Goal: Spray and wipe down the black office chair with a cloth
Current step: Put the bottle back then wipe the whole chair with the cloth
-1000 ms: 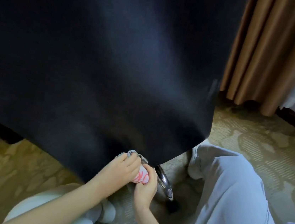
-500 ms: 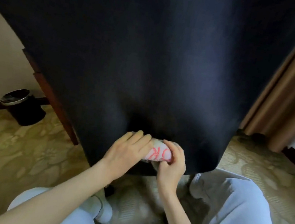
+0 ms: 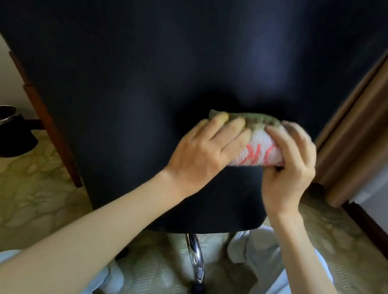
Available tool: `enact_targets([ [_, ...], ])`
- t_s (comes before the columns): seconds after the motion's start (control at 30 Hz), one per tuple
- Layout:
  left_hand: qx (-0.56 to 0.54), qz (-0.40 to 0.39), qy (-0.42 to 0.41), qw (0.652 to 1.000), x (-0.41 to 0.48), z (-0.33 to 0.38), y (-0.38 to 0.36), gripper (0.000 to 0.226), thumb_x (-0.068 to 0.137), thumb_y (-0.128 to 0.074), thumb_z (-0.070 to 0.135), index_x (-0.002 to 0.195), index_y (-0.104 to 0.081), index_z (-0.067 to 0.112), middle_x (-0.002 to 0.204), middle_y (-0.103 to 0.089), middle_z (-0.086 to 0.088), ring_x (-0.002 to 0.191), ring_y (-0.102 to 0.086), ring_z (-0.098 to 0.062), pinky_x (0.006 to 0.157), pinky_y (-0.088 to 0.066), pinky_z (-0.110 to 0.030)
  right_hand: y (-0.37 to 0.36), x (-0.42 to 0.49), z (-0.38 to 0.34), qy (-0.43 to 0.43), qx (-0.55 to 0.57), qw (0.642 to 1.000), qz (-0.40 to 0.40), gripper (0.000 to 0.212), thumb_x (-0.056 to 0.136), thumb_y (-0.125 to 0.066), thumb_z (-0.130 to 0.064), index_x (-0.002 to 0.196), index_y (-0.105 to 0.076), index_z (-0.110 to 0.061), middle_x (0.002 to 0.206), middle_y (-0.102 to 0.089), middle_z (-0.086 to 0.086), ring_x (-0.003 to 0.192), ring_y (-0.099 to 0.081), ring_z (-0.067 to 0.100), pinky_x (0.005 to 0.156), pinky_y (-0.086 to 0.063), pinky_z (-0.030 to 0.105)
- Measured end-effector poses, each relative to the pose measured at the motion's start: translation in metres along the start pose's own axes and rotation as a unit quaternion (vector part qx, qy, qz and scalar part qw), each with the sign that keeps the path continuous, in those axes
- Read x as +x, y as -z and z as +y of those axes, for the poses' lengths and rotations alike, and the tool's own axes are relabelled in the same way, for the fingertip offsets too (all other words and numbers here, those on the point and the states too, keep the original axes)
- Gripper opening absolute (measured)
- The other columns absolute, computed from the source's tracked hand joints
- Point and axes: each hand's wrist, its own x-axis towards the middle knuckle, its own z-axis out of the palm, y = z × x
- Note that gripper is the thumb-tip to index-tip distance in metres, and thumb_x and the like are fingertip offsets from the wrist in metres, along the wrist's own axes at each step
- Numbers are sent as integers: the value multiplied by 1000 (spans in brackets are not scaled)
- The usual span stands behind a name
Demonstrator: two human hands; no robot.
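Observation:
The back of the black office chair (image 3: 150, 56) fills most of the view. A folded white cloth (image 3: 258, 152) with red lettering and a greenish edge is pressed against the lower middle of the chair back. My left hand (image 3: 207, 148) lies over the cloth's left end with fingers on top. My right hand (image 3: 288, 168) grips its right end. Below the chair, a chrome leg (image 3: 195, 257) ends in a black caster (image 3: 198, 290). No spray bottle is in view.
A black waste bin (image 3: 2, 130) with a shiny rim stands on the patterned carpet at the left, beside a dark wooden furniture leg (image 3: 51, 127). Tan curtains (image 3: 374, 120) hang at the right. My knees in light trousers (image 3: 292, 293) are at the bottom.
Both hands have carried the cloth up the chair back from its bottom edge toward the lower middle. The camera view has tilted, so more of the chair base shows.

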Motion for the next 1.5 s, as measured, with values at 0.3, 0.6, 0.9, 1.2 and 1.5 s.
enact_targets([
  [0.3,-67,-236,-10,969,-166,75,-67,31,88,-45,6,116,-59,14,111,-65,-2,101,-55,-22,81,-53,-32,-14,-189,76,-202,-65,955,-209,42,74,-42,-17,106,-69,-14,123,-51,-5,112,-54,25,103,-32,20],
  [0.6,-84,-209,-8,974,-127,77,-72,29,88,-49,5,114,-59,11,99,-66,-3,89,-60,-20,77,-52,-31,-2,-138,75,-191,-35,969,-155,34,82,-46,-24,102,-72,-16,118,-60,4,111,-53,22,95,-43,32],
  [0.9,-3,27,11,1000,106,57,-45,21,89,-56,4,95,-71,17,97,-69,0,87,-65,-21,74,-49,-34,56,98,68,33,5,999,22,22,86,-61,-9,105,-70,-3,114,-60,18,110,-56,33,93,-45,47],
  [1.2,12,1,-36,999,58,84,-89,24,92,-52,2,95,-72,14,90,-67,-2,83,-64,-24,76,-49,-34,46,34,128,-24,48,995,-79,31,74,-71,7,104,-69,-1,116,-60,15,111,-58,26,96,-49,38],
  [1.5,-22,-253,-91,963,-81,119,-130,25,84,-48,8,88,-70,17,82,-62,1,73,-57,-18,71,-44,-30,20,-119,163,-194,7,959,-208,57,58,-69,7,100,-68,-32,122,-49,-29,109,-55,15,98,-35,12],
])
